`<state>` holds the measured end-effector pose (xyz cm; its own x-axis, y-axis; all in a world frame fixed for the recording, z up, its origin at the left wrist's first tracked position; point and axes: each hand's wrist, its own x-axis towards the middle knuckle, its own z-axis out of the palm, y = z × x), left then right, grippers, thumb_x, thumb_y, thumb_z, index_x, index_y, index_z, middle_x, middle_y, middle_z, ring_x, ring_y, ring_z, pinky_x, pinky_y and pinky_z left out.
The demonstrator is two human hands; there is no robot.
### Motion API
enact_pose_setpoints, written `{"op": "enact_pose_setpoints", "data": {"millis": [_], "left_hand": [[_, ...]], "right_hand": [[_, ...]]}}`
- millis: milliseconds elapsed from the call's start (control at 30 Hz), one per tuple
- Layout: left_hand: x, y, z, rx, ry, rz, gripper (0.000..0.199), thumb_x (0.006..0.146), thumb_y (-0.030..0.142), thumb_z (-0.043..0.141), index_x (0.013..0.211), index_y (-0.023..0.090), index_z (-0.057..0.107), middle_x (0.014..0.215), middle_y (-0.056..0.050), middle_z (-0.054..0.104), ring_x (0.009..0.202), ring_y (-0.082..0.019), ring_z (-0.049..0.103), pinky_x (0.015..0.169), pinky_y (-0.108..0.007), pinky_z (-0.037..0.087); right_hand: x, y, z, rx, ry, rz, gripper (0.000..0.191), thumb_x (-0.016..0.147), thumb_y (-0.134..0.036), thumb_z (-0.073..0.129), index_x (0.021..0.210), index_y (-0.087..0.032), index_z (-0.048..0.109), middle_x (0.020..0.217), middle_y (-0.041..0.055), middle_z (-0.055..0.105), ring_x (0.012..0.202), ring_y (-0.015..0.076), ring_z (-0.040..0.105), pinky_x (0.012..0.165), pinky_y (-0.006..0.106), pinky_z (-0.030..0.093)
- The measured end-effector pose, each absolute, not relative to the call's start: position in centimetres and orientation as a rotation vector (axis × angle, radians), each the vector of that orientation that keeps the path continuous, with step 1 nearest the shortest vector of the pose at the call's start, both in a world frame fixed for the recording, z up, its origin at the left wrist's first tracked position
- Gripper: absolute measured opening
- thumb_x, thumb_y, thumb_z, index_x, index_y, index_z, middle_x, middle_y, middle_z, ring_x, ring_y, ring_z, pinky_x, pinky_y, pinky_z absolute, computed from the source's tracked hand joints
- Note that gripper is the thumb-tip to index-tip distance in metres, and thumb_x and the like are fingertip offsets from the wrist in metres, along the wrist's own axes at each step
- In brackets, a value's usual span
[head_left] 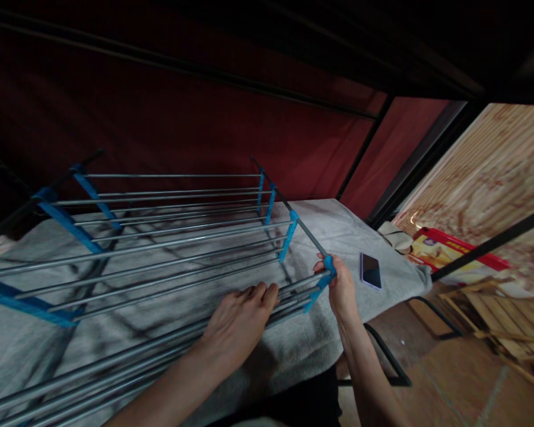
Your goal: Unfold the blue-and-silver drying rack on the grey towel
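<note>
Head-high view, forward and down.

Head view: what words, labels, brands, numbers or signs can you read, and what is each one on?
None can be read.
Red and yellow box: printing and a small logo, too small and blurred to read.
Phone: dark screen, no text visible.
Blue brackets on the rack: no lettering that I can make out.

Covered with grey cloth (338, 222) | bearing rack (173, 244) of metal rods and blue brackets | bearing phone (371, 271), screen up, to right of rack, not touching
</note>
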<state>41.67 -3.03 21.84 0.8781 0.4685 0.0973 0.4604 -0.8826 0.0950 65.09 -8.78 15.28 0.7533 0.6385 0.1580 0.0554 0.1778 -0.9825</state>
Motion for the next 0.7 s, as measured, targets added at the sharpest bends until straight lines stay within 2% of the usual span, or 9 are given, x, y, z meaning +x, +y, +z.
{"op": "enact_pose_setpoints", "data": {"millis": [367,700], "left_hand": [[41.68,-2.80,21.89,2.948,0.739,0.168,0.031,0.099,0.022,0.033,0.123,0.022,0.053,0.105,-0.005,0.066,0.091,-0.020,0.067,0.070,-0.030,0.050],[41.67,-2.71,21.59,2.966,0.711,0.221,0.029,0.099,0.021,0.032,0.120,0.022,0.053,0.103,-0.004,0.066,0.086,-0.021,0.067,0.067,-0.033,0.050]], "right_hand": [[64.91,-8.69,15.50,-1.344,-0.622,0.440,0.049,0.086,-0.060,0.044,0.077,-0.017,0.067,0.074,0.0061,0.065,0.076,0.0217,0.061,0.068,0.032,0.045],[64.81,-8.61,15.57,-1.343,-0.597,0.462,0.050,0.086,-0.061,0.045,0.083,-0.017,0.068,0.072,0.0045,0.065,0.065,0.0190,0.057,0.063,0.032,0.043]]}}
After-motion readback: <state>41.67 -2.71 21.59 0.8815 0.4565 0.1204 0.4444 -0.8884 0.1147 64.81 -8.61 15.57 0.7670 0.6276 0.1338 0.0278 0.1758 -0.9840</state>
